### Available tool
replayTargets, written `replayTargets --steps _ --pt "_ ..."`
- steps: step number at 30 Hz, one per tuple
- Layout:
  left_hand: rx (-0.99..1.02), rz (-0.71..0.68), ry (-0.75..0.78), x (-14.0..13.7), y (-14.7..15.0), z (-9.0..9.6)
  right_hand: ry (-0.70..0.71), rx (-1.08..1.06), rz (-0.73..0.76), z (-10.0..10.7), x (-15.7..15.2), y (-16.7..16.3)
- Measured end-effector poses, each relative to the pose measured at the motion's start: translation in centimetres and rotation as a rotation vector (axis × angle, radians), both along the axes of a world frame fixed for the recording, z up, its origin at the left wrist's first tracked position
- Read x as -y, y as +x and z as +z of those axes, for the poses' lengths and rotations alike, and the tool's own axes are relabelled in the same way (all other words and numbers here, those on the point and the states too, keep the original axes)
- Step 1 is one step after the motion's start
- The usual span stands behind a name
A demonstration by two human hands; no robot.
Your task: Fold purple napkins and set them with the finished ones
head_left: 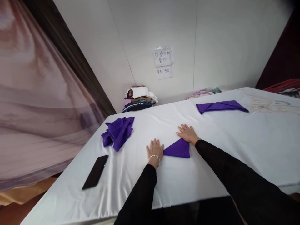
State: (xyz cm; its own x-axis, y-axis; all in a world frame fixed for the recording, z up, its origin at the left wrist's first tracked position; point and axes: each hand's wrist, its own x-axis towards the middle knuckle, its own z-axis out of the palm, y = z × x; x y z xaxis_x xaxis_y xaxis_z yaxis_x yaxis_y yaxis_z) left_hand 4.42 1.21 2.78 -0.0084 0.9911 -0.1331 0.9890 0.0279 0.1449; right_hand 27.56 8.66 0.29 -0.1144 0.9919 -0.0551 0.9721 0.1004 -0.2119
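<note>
A purple cloth napkin [179,149], folded into a flat triangle, lies on the white-covered table [171,181] in front of me. My left hand [155,149] rests flat at its narrow left tip, fingers spread, with a bracelet on the wrist. Across the napkin's upper right corner lies my right hand [187,133], its fingers stretched out and palm down. Neither hand grips the cloth. Part of the napkin's top corner is hidden under the right hand.
A crumpled purple cloth [118,131] and a black phone [95,172] lie at left. Another purple cloth, folded into a band [221,106], is at the back right. Folded clothes [139,99] are stacked by the wall. A pinkish curtain [47,93] hangs left.
</note>
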Motion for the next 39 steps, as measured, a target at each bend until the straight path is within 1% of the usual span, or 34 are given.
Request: replayTargets --steps 2,4,8,10,12,14,19,24,28,31,33,35,36,38,39 --pt "0.028 0.043 -0.016 -0.5 0.9 0.4 0.003 0.003 0.005 0.0 0.0 0.0" --pt "0.045 0.049 -0.013 -1.2 2.7 0.6 0.013 0.01 0.006 -0.1 0.0 0.0" --pt "0.056 -0.111 0.054 -1.9 6.6 -0.1 0.026 0.022 0.012 -0.1 0.1 0.0" --pt "0.043 -0.156 0.067 -1.9 7.4 -0.7 0.024 0.024 0.011 -0.1 0.1 0.0" --pt "0.03 -0.159 0.062 -1.9 7.2 -1.2 0.023 0.024 0.003 -0.1 0.0 0.1" --pt "0.021 -0.148 0.058 -1.8 6.5 -1.4 0.017 0.024 -0.002 -0.1 -0.2 0.1" --pt "-0.003 -0.129 0.073 -1.5 4.5 -1.4 -0.003 0.023 -0.002 -0.1 -0.7 0.5" --pt "-0.023 -0.127 0.085 -1.3 4.0 -1.4 -0.013 0.012 -0.014 0.1 -0.9 0.9" --pt "-0.035 -0.125 0.093 -1.3 4.1 -1.6 -0.089 -0.033 -0.033 1.5 -1.5 1.1" --pt "-0.032 -0.118 0.109 -1.2 4.2 -1.5 -0.1 -0.047 -0.061 3.1 -1.3 0.0" --pt "-0.024 -0.115 0.106 -1.2 4.2 -1.3 -0.043 -0.047 -0.002 3.8 -0.2 -1.6" --pt "-0.023 -0.116 0.084 -1.2 4.2 -1.0 0.024 -0.059 0.151 3.9 1.6 -3.7" --pt "-0.028 -0.123 0.066 -1.2 4.1 -0.9 0.033 -0.078 0.236 3.7 2.6 -4.6" --pt "-0.045 -0.142 0.03 -1.2 4.1 -0.8 -0.008 -0.123 0.346 3.2 4.2 -5.9" --pt "-0.05 -0.147 0.023 -1.2 4.0 -0.8 -0.032 -0.138 0.369 2.9 4.6 -6.1"
